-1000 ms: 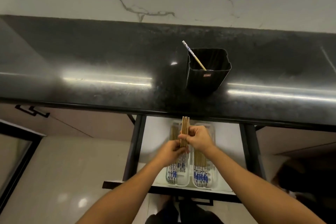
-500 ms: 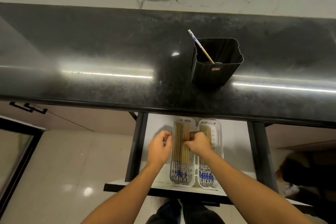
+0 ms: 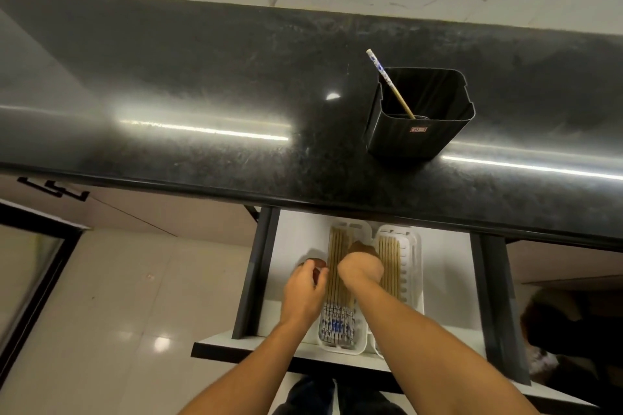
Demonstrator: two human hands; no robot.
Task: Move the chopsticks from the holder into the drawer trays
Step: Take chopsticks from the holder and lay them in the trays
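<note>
A black holder (image 3: 421, 111) stands on the dark counter with one blue-and-white-tipped chopstick (image 3: 391, 84) leaning in it. Below, an open white drawer (image 3: 290, 246) holds two white trays side by side. The left tray (image 3: 340, 347) is filled with several chopsticks (image 3: 335, 256), patterned ends toward me. More chopsticks (image 3: 389, 253) lie in the right tray (image 3: 414, 246). My right hand (image 3: 360, 268) is bent down over the left tray's chopsticks, touching them, its fingers hidden. My left hand (image 3: 305, 293) hovers at the left tray's left edge, fingers loosely curled and holding nothing.
The black counter (image 3: 202, 84) overhangs the drawer's back part, and a marble wall rises behind it. Dark drawer rails (image 3: 256, 273) flank the drawer. Glossy tiled floor (image 3: 135, 313) lies to the left. A dark shape sits on the floor at the far right.
The bundle I held upright over the drawer with both hands now lies flat in the left tray. My left hand has let go and moved to the tray's left side.
</note>
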